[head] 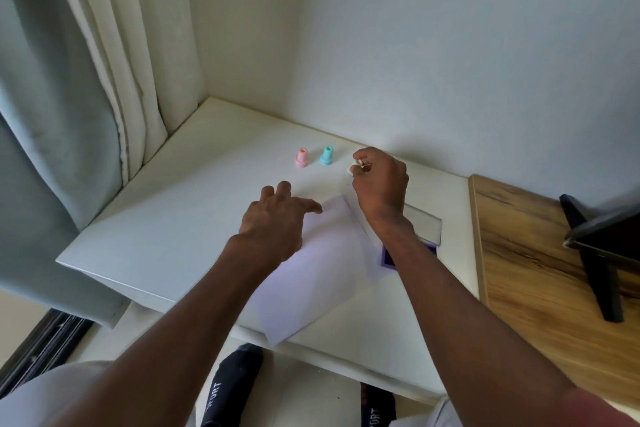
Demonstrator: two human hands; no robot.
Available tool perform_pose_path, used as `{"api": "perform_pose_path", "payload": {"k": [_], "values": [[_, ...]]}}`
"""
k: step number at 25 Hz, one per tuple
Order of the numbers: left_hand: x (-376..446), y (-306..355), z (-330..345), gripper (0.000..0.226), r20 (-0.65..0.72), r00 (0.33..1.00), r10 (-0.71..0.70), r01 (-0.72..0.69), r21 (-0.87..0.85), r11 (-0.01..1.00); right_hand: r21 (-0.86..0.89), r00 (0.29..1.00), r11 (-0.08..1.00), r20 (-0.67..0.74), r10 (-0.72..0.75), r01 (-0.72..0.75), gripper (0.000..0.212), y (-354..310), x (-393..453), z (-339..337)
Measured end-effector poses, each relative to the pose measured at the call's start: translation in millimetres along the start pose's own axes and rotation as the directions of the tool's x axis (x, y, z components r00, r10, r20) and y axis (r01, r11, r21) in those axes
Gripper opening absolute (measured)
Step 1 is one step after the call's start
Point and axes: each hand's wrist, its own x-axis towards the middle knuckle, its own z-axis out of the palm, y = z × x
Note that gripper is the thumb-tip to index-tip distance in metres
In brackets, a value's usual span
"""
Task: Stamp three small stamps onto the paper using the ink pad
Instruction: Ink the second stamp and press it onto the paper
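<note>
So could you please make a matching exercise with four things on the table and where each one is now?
Things:
1. pink stamp
2. blue stamp
3. white stamp
4. ink pad

Places:
A. in the right hand
B. partly hidden under the right forearm
C. standing farthest left
D. standing between the other two stamps

Pairs: 1-C, 2-D, 3-A, 4-B

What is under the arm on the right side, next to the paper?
Under the right forearm lies a purple ink pad, with its clear lid beside it. Only the pad's left edge and a far corner show; the arm covers the rest.
</note>
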Motion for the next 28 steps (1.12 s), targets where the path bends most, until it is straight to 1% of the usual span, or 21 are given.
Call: {"api": "perform_pose_path", "payload": {"k": [3,5,7,9,11,13,15,17,18,20,21,22,23,24,25,26,27,28], "values": [[2,-8,-2,0.072,0.031,0.999,0.021,-0.021,0.001,1.000,-0.045,0.998,0.997,-0.020,-0.058,0.057,0.026,7,4,10],[4,-9,-3,0.072,0.040,0.999,0.019,-0.020,0.018,1.000,-0.055,0.997,0.995,0.000,-0.083,0.083,0.029,10,4,13],[4,-7,-3,0.073,0.049,0.999,0.017,-0.019,0.035,0.999,-0.047,0.995,0.995,0.038,-0.088,0.090,0.034,12,5,12],[6,-8,-4,0.075,0.060,0.998,0.021,-0.023,0.044,0.999,-0.036,0.997,0.996,0.026,-0.075,0.076,0.040,9,5,8],[8,-12,-6,0.079,0.074,0.997,0.024,-0.026,0.025,0.999,-0.044,0.996,0.995,-0.009,-0.093,0.093,0.044,2,7,6],[8,-12,-6,0.088,0.088,0.996,0.025,-0.024,-0.013,1.000,-0.105,0.988,0.982,0.002,-0.157,0.156,0.042,-7,13,6],[7,-11,-7,0.096,0.078,0.997,0.024,-0.022,-0.029,0.999,-0.214,0.970,0.948,0.103,-0.219,0.237,0.040,-13,25,10],[7,-13,-7,0.097,0.074,0.997,0.022,-0.019,-0.035,0.999,-0.286,0.939,0.912,0.262,-0.222,0.295,0.038,-20,39,17],[8,-14,-7,0.095,0.074,0.997,0.022,-0.020,-0.038,0.999,-0.312,0.921,0.894,0.322,-0.220,0.322,0.034,-24,45,20],[7,-15,-8,0.092,0.069,0.997,0.025,-0.023,-0.030,0.999,-0.376,0.899,0.851,0.381,-0.218,0.366,0.022,-34,54,23],[7,-15,-8,0.089,0.067,0.997,0.025,-0.024,-0.016,1.000,-0.386,0.899,0.848,0.383,-0.212,0.364,0.018,-38,55,23],[7,-15,-9,0.085,0.059,0.998,0.023,-0.022,-0.005,1.000,-0.365,0.910,0.866,0.358,-0.207,0.341,0.015,-42,54,21],[7,-14,-10,0.079,0.037,0.999,0.019,-0.018,-0.009,1.000,-0.298,0.937,0.913,0.295,-0.189,0.278,0.013,-45,51,15],[8,-13,-11,0.070,-0.007,1.000,0.010,-0.011,-0.045,0.999,-0.172,0.968,0.970,0.211,-0.134,0.172,0.013,-48,46,6],[10,-12,-14,0.060,-0.066,0.998,-0.007,-0.002,-0.131,0.991,0.019,0.989,0.999,0.142,-0.041,0.039,0.013,-50,39,-8],[11,-9,-18,0.053,-0.124,0.992,-0.031,-0.002,-0.257,0.966,0.249,0.987,0.961,0.134,0.086,-0.117,0.012,-50,29,-25],[12,-5,-22,0.048,-0.166,0.985,-0.055,-0.017,-0.401,0.916,0.461,0.952,0.836,0.204,0.226,-0.297,0.012,-48,15,-44],[11,1,-25,0.045,-0.186,0.980,-0.063,-0.047,-0.536,0.843,0.589,0.876,0.649,0.346,0.337,-0.482,0.011,-45,-3,-61]]}}
